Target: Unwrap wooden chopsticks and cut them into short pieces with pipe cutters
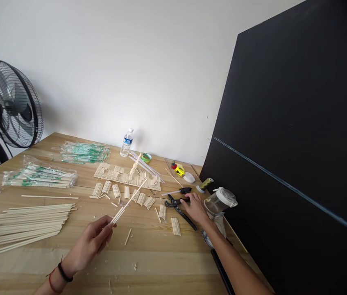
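My left hand is closed in a pinch on the near end of a thin wooden stick, which slants up and away over the table. My right hand rests on the upper handle of black cutting pliers lying on the wood; its fingers curl over the handle. Several small bundles of short cut sticks lie between the two hands. Behind them stands a flat panel made of glued sticks.
Long loose sticks lie at the left, wrapped chopstick packs beyond them. A water bottle, tape roll, thread spool and a clear jar stand at the back right. A black board walls the right; a fan stands left.
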`<state>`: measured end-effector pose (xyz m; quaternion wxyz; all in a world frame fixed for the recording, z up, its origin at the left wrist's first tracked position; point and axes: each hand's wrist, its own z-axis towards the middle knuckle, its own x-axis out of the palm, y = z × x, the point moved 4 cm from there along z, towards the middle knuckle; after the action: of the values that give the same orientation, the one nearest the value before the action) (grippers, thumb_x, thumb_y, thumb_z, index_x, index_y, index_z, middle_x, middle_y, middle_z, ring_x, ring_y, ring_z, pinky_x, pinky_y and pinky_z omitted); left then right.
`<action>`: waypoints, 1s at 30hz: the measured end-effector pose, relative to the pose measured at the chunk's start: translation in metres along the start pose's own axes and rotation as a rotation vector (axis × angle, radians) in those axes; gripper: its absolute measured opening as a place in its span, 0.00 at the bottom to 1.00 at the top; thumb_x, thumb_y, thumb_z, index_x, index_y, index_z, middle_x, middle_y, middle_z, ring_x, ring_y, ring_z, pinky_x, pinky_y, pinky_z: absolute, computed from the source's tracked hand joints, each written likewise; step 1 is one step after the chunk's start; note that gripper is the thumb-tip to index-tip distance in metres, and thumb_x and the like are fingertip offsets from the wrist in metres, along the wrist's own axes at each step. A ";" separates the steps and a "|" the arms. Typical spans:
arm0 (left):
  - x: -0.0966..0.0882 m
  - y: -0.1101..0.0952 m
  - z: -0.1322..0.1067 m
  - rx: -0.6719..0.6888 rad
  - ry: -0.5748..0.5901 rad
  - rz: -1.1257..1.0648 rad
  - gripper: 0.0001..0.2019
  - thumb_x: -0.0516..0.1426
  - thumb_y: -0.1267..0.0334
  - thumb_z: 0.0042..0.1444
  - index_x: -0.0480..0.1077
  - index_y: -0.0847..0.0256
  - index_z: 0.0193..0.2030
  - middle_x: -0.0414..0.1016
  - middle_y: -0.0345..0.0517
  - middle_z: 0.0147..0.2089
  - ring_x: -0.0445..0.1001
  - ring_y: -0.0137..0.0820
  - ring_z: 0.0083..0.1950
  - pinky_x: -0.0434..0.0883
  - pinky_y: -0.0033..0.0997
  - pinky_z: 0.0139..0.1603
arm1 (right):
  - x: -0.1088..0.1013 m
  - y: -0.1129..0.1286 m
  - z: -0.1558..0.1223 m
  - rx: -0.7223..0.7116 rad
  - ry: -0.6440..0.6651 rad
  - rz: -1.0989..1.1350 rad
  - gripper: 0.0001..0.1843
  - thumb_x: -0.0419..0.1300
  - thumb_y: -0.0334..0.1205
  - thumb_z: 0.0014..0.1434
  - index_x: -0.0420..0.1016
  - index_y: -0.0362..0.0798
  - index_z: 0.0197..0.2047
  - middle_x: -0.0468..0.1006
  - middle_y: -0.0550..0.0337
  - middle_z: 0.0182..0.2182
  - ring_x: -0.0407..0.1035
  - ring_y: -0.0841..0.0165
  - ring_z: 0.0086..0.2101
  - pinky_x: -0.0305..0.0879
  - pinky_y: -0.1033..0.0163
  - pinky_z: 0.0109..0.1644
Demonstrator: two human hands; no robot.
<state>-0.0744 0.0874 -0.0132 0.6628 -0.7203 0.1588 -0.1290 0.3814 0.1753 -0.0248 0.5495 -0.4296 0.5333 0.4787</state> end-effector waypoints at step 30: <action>-0.001 0.004 0.002 0.024 0.021 -0.021 0.28 0.53 0.33 0.63 0.67 0.61 0.38 0.62 0.34 0.26 0.58 0.23 0.22 0.56 0.23 0.21 | -0.040 0.029 -0.008 -0.206 0.233 0.340 0.16 0.63 0.42 0.56 0.79 0.49 0.48 0.80 0.49 0.49 0.74 0.53 0.50 0.65 0.52 0.57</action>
<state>-0.0746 0.0887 -0.0177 0.6681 -0.7127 0.1564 -0.1454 0.3528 0.1700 0.0154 0.3488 -0.4397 0.6062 0.5635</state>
